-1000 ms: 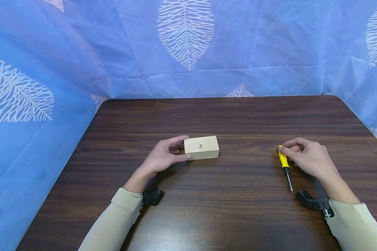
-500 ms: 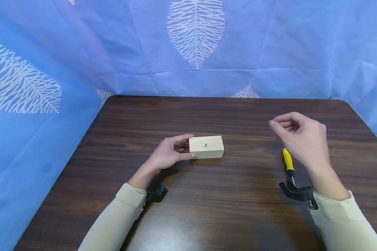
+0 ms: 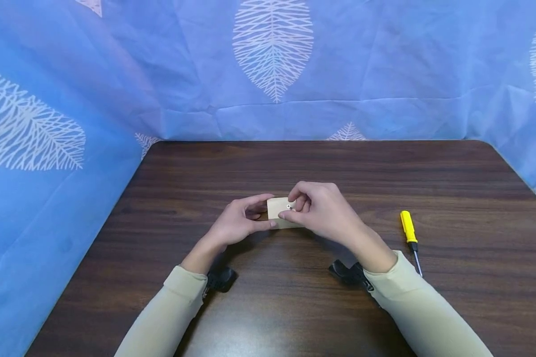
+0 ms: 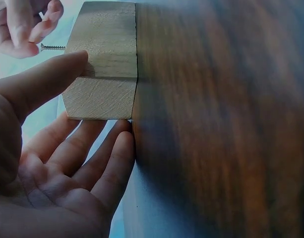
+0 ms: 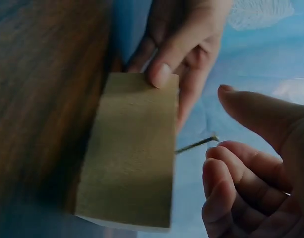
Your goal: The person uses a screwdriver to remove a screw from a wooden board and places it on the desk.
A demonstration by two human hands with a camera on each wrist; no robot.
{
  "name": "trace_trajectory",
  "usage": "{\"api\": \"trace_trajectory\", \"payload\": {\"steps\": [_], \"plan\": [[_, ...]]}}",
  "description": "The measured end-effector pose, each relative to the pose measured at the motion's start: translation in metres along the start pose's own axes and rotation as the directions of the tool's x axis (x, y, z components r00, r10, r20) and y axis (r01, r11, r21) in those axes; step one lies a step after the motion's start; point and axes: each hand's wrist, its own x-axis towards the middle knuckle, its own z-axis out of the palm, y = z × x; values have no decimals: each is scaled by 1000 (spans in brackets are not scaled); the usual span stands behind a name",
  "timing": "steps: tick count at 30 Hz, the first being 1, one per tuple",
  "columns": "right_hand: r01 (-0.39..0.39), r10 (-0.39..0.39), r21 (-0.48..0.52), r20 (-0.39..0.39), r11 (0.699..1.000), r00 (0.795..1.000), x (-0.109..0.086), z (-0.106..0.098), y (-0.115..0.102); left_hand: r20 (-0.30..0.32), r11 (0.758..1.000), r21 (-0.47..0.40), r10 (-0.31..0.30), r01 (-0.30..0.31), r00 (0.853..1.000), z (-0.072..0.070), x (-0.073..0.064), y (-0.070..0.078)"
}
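Observation:
A pale wooden block (image 3: 277,206) rests on the table, with a small metal screw (image 5: 195,145) standing out of its top face. My left hand (image 3: 234,223) holds the block's left end, thumb on the near side, fingers at the end and far side. Over the block's right part is my right hand (image 3: 326,210), hiding that end in the head view. Its thumb (image 5: 256,111) and fingers (image 5: 246,173) are parted around the screw, the fingertips right at the screw head. A yellow-handled screwdriver (image 3: 408,228) lies to the right, shaft toward me, partly behind the right sleeve.
The dark wood-grain table (image 3: 268,297) has rounded far corners. A blue cloth (image 3: 183,64) with white leaf patterns hangs behind it and along the sides. Black wrist mounts (image 3: 221,279) sit beneath both forearms.
My right hand has let go of the screwdriver, lifted away and moved left to the screw. The screwdriver stays on the table. My left hand keeps holding the block.

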Motion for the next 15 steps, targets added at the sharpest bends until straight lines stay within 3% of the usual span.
{"api": "trace_trajectory", "payload": {"steps": [15], "plan": [[-33, 33, 19, -4, 999, 999, 1, 11, 10, -6, 1000, 2, -15, 15, 1000, 2, -1, 2]]}}
